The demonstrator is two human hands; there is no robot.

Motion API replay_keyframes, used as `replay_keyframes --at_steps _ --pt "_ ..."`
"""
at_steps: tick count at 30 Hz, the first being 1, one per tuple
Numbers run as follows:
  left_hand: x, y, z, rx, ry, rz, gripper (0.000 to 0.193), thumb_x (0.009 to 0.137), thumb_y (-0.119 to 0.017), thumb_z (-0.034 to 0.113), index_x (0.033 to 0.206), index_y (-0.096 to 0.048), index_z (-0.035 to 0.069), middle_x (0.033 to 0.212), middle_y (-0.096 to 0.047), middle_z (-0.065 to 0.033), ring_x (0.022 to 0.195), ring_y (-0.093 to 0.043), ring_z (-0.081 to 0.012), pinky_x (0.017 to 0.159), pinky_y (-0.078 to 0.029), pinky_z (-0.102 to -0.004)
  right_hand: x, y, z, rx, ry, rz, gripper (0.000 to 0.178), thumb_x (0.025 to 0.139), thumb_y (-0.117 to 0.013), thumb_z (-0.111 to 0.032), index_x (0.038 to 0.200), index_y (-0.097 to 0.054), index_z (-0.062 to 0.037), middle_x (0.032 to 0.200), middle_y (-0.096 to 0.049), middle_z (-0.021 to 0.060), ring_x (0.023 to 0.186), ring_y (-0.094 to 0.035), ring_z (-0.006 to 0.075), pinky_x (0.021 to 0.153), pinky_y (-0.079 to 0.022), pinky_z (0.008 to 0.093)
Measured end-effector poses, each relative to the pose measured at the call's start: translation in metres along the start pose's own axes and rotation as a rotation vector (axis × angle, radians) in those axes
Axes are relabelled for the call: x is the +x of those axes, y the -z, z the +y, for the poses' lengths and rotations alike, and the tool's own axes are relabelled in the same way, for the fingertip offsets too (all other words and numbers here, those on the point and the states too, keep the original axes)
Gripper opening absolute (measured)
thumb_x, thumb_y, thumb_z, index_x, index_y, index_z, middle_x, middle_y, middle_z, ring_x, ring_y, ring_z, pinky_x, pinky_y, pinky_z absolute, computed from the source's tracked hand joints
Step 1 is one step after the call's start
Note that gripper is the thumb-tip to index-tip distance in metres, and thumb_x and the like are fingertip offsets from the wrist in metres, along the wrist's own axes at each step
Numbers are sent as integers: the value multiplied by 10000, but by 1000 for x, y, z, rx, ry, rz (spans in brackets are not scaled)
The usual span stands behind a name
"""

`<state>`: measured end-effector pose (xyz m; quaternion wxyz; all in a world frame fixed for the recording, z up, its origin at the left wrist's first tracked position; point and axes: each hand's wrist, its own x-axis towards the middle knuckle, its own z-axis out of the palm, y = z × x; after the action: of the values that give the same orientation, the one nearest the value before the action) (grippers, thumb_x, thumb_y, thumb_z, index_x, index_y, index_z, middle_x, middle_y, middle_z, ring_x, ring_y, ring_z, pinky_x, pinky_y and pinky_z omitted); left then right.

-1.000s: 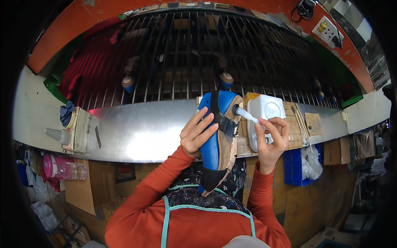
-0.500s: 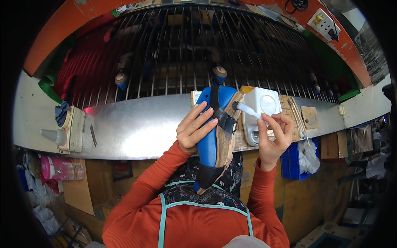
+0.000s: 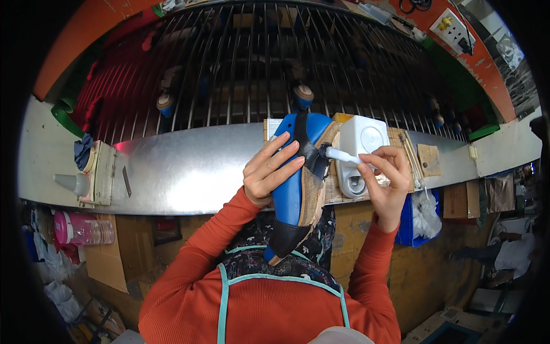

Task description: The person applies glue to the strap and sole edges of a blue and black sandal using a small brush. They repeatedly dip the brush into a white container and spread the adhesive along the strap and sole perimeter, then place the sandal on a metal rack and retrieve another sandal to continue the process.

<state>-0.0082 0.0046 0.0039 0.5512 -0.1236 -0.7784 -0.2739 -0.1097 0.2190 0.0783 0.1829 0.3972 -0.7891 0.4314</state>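
Note:
Tilted in front of me is a blue shoe last (image 3: pixel 288 195) with black upper pieces on it and a tan, rough-edged underside turned to the right. My left hand (image 3: pixel 272 171) grips its left side, fingers spread across the blue face and a black strap (image 3: pixel 310 156). Between thumb and fingertips, my right hand (image 3: pixel 389 178) pinches a small white-handled brush (image 3: pixel 345 155). Its dark tip meets the strap's frayed end at the underside's edge. Just behind the brush stands a white plastic container (image 3: pixel 356 133) with a round recess, on a woven mat.
Beyond the metal bench (image 3: pixel 172 172) runs a rack of parallel rods carrying other blue lasts (image 3: pixel 303 96). Thin sticks (image 3: pixel 413 157) lie right of the container. A grey cone (image 3: pixel 72 183) and a flat blade (image 3: pixel 126 181) are at left. A blue bin (image 3: pixel 405 221) sits below, right.
The brush tip has moved down along the underside's edge to the strap's end. My right hand has shifted slightly right. A person has come into view at the far right.

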Motion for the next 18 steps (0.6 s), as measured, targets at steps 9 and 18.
replay_keyframes --at_steps 9,18 --pt "1 0 0 -20 -9 -20 358 725 -736 109 1081 -707 86 1162 -671 -146 1122 -621 -378 925 -528 -456 10 10 6 -12 62 -130 177 705 -809 -142 869 -759 -97 840 -602 1 626 -478 101 709 -319 287" --pt "1 -3 0 -14 -6 -27 363 721 -741 112 1081 -708 89 1164 -671 -143 1126 -619 -376 932 -526 -451 2 14 0 -135 148 -86 208 678 -814 -142 880 -765 -128 860 -615 -1 701 -504 132 723 -312 293"
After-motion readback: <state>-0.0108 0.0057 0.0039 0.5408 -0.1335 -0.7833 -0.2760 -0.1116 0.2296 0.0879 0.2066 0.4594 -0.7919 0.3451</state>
